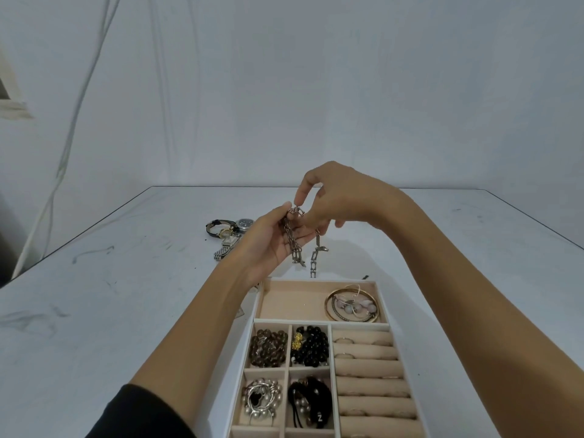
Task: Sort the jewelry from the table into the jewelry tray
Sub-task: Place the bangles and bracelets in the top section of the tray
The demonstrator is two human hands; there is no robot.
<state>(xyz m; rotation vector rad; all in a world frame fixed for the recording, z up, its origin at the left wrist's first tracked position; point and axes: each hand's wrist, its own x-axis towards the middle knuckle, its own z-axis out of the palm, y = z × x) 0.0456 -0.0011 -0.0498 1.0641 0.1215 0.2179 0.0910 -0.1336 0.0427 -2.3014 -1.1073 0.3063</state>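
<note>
The chunky metal link chain [296, 248] is up in the air, over the table [126, 279] just beyond the far edge of the jewelry tray [319, 320], and both hands are on it. The left hand [268, 241] lies palm up with the links draped across its fingers and its thumb closing on the top of the bundle. The right hand [341, 197] pinches that same top point from above with thumb and forefinger. Two loose ends hang below the hands, short of the tray rim. Whether the clasp is done up or the chain is merely folded double is hard to tell from here. The step in hand looks like gathering the chain before setting it down. The long far compartment [290, 300] seems the natural home, since its left part is bare while bangles [352, 306] fill its right end. To do it well, fold the hanging ends into the left palm first so nothing swings. Then lower the bundle low over the bare lining and let it coil down end first, well apart from the bangles so the links don't snag on them. The small bead compartments and the ring rolls already hold pieces. A cluster of watches [229, 235] waits on the table behind the left hand.
</note>
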